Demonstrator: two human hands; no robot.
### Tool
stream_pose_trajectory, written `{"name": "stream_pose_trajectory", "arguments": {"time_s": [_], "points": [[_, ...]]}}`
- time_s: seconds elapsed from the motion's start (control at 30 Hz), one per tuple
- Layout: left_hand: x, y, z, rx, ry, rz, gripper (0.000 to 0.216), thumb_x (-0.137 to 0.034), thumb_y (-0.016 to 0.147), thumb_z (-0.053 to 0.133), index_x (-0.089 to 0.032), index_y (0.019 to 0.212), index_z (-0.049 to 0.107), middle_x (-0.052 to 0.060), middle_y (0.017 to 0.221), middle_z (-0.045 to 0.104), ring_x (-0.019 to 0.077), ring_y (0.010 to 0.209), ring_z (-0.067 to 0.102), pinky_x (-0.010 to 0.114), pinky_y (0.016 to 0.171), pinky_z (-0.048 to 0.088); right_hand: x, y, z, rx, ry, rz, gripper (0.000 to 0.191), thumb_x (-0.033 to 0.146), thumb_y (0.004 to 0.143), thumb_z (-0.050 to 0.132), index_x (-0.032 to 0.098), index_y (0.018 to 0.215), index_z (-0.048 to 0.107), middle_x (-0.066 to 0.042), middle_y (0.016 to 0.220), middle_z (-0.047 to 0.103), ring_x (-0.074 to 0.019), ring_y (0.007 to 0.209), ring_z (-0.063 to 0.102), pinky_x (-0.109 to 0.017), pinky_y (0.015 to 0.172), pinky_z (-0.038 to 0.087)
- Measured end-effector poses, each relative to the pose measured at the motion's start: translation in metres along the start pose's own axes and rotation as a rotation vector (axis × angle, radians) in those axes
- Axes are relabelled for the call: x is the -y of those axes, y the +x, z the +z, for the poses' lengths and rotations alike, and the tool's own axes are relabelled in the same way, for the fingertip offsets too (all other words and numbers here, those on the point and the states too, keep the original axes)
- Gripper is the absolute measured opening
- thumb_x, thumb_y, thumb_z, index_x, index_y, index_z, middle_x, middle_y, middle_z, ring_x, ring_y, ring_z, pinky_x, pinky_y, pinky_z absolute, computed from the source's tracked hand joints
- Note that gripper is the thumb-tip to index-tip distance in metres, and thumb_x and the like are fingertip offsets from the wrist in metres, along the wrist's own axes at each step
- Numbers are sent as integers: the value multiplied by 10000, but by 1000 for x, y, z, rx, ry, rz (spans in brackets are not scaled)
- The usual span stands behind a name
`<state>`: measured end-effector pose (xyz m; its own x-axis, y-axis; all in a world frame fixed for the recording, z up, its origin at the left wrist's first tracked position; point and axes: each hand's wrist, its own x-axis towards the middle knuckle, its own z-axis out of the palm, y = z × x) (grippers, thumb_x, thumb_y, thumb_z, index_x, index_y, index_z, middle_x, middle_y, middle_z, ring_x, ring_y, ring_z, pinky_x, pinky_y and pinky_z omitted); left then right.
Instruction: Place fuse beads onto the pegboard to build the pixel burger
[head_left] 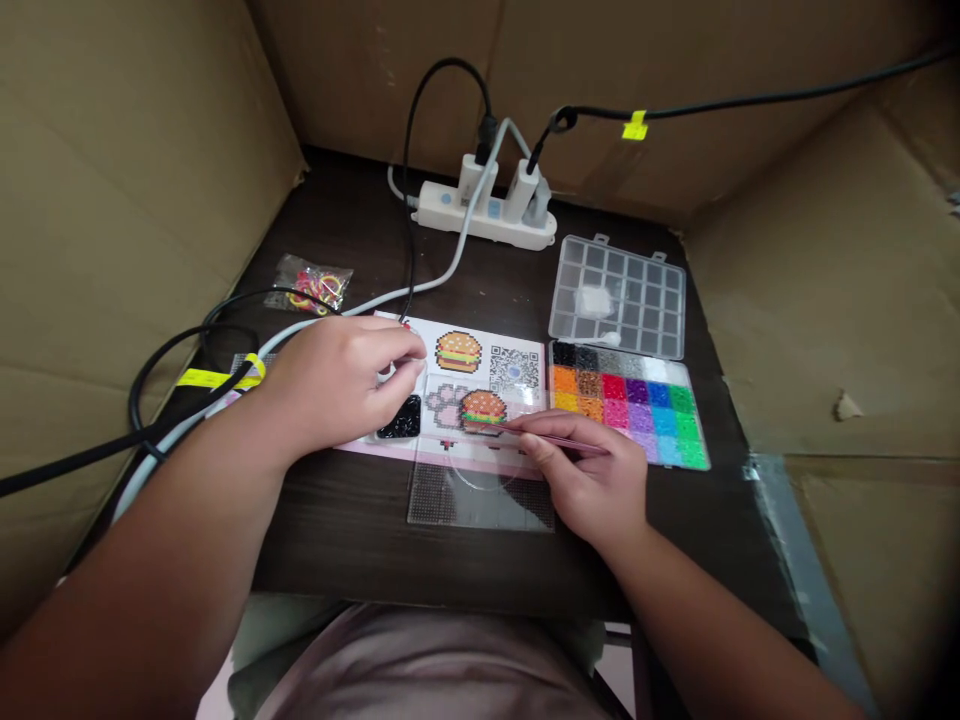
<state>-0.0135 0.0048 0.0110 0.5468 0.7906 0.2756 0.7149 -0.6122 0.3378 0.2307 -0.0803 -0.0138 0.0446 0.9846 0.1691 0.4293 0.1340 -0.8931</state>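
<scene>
Burger figure: a small tan, green and red hamburger shape of tiny beads [484,412], lying on the upper part of the board, left of the right hand.
Board: a clear plastic pegboard [480,500], partly over the sheet, perhaps so the print shows through.
Tweezers: thin pink metal tweezers [555,438], tips at the figure's right edge, apparently held pen-like for fine control.
Right hand: the right hand [596,475] has its fingers closed around the tweezers.
Left hand: the left hand [337,375] has thumb and forefinger close together by the tray; whether they grip it I cannot tell.
Tray: a small pale tray of black beads [400,417], just left of the board, seemingly within easy reach.
Sheet: a white, pink-edged printed pattern sheet [529,350], flat beneath.
Bead box: a clear compartmented box of coloured beads [630,410], lid open backward, likely keeping colours sorted.
Farther back: a white power strip [487,215] on the dark wooden surface [337,560].
</scene>
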Motion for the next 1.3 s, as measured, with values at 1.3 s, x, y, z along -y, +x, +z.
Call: {"name": "stream_pose_trajectory", "arguments": {"time_s": [1.3], "points": [[-3,0,-2,42,-11,-5,277,-244,878,440,-200,889,714,41,906,727,176,815,665,278,745,503,-2,0,-1,18,-27,-79,112,126,806,685,221,826,741,-5,833,775,-142,775,734,-233,688,603]]}}
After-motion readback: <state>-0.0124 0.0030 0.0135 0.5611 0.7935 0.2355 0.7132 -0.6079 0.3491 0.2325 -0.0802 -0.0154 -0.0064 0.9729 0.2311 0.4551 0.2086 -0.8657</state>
